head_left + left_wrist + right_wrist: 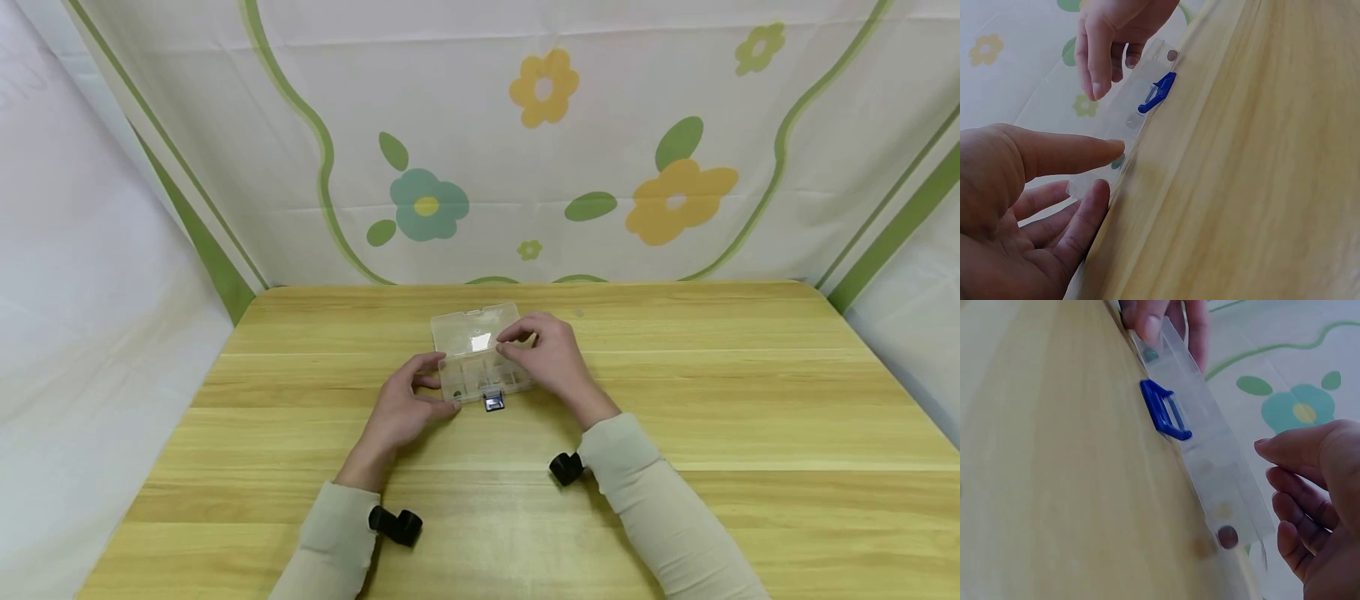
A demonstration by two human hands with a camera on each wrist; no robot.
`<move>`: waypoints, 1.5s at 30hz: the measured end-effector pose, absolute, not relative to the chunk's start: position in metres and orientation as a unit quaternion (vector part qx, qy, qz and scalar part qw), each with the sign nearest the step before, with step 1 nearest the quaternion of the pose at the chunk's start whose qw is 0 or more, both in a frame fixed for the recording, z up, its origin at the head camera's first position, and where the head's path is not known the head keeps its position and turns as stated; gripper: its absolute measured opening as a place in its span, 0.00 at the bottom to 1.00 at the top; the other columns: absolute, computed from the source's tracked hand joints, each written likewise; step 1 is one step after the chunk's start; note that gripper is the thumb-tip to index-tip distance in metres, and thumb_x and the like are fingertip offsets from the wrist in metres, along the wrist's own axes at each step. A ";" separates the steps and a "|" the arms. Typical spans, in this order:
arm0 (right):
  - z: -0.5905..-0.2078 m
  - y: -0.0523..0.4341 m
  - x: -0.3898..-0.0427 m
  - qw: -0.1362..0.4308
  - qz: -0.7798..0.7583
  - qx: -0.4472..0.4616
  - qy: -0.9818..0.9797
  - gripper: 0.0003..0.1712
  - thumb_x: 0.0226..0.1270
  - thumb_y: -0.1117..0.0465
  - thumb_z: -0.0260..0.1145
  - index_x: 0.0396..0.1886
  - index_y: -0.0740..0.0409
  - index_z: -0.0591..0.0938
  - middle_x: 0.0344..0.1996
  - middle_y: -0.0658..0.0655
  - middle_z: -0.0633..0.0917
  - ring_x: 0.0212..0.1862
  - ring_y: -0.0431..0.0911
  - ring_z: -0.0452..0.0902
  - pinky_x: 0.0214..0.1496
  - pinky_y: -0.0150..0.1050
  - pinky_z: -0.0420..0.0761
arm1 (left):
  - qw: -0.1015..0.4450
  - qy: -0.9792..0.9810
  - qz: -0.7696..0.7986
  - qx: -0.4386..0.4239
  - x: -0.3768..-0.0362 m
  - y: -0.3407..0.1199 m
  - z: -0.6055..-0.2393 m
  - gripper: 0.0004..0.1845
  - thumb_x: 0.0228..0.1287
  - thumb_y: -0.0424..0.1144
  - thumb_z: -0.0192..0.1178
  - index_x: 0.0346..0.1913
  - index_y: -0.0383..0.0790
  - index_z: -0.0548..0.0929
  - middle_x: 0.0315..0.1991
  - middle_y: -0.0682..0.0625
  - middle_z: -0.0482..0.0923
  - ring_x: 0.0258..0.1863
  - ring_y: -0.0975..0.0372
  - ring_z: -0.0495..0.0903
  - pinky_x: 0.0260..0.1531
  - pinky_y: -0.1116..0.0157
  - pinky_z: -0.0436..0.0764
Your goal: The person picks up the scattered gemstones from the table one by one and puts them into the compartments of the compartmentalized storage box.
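1. On the wooden table point(675, 433), near its middle, sits 1 clear plastic box point(480, 354), lid raised, with 1 blue latch point(492, 402) at its front.
2. The left hand point(405, 408) grasps the box's left end between thumb and fingers.
3. The right hand point(543, 354) hovers over the right end, fingers loosely curled, holding nothing.

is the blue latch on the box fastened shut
No, the lid of the clear box stands open and the blue latch hangs loose at the front.
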State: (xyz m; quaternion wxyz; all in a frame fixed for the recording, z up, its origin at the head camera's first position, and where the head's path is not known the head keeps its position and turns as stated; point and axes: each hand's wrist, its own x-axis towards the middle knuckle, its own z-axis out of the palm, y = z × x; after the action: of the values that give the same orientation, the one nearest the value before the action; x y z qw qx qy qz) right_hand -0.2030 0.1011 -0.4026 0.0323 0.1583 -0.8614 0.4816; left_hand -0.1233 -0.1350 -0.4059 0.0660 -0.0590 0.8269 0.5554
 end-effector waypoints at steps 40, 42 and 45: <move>-0.424 0.167 -0.245 0.103 0.479 -0.048 -0.870 0.18 0.73 0.59 0.72 0.59 0.59 0.88 0.59 0.61 0.86 0.62 0.58 0.78 0.69 0.54 0.77 | 0.068 0.829 0.553 -0.059 -0.124 -0.136 -0.407 0.42 0.58 0.29 0.79 0.76 0.46 0.76 0.71 0.45 0.78 0.59 0.50 0.80 0.55 0.58 0.80; -0.424 0.167 -0.245 0.101 0.480 -0.050 -0.870 0.18 0.74 0.59 0.72 0.59 0.60 0.88 0.59 0.61 0.86 0.63 0.58 0.78 0.69 0.54 0.77 | 0.067 0.829 0.552 -0.058 -0.124 -0.136 -0.407 0.42 0.58 0.29 0.79 0.76 0.46 0.76 0.71 0.45 0.78 0.59 0.50 0.80 0.55 0.58 0.80; -0.425 0.168 -0.245 0.099 0.480 -0.051 -0.870 0.18 0.75 0.59 0.71 0.60 0.60 0.88 0.60 0.62 0.86 0.63 0.59 0.78 0.69 0.55 0.76 | 0.067 0.830 0.551 -0.058 -0.124 -0.136 -0.407 0.42 0.58 0.29 0.79 0.76 0.46 0.76 0.71 0.45 0.78 0.59 0.50 0.80 0.55 0.58 0.81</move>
State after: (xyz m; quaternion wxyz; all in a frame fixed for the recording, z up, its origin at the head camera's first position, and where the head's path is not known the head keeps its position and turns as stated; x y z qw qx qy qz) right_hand -0.2452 0.1679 -0.4247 0.0992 -0.0506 -0.8700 0.4803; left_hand -0.1244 -0.1365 -0.4066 0.0667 -0.0582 0.8300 0.5506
